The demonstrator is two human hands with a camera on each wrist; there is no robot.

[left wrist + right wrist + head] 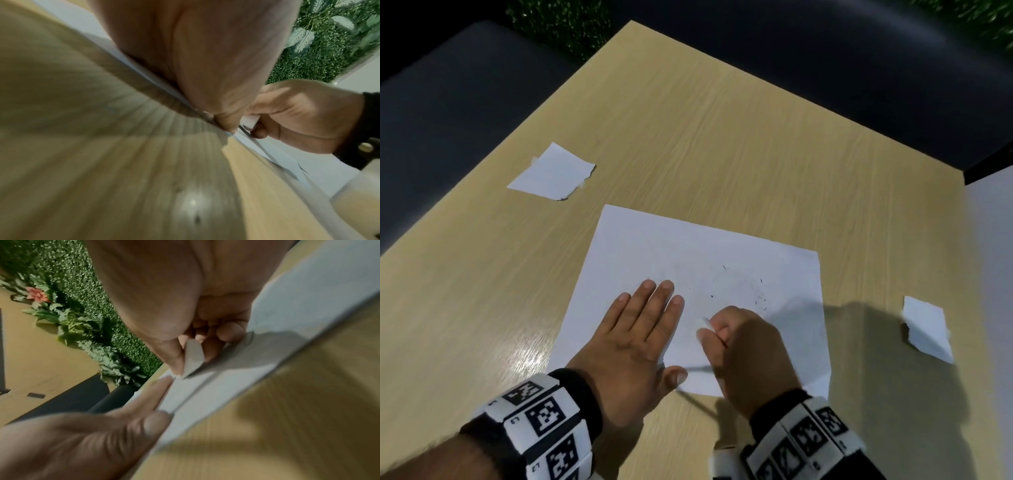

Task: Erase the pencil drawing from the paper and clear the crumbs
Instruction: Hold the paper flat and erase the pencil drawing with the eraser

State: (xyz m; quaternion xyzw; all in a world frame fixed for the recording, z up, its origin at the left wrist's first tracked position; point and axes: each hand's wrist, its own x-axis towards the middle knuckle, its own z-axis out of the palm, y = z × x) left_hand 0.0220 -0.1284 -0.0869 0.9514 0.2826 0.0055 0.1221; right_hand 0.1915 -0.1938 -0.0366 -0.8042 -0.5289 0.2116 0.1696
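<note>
The left hand (635, 337) lies flat, fingers straight, pressing the paper (722, 260) at its 7 o'clock corner. At 5 o'clock the right hand (748, 353) pinches a white eraser (193, 358) against the sheet; dark crumbs (760, 301) lie towards 2 o'clock from it

Pale wood grain, matt paper, a chalky white eraser.

I see the surface (722, 137) as light wood-grain laminate, smooth with a slight sheen where light glares near my left wrist. The paper (654, 246) looks matt white, faintly smudged grey; two torn scraps (553, 173) have ragged edges. The eraser (193, 356) looks matt, smooth white rubber. My wristbands (544, 421) look like dark fabric with hard white printed tiles.
</note>
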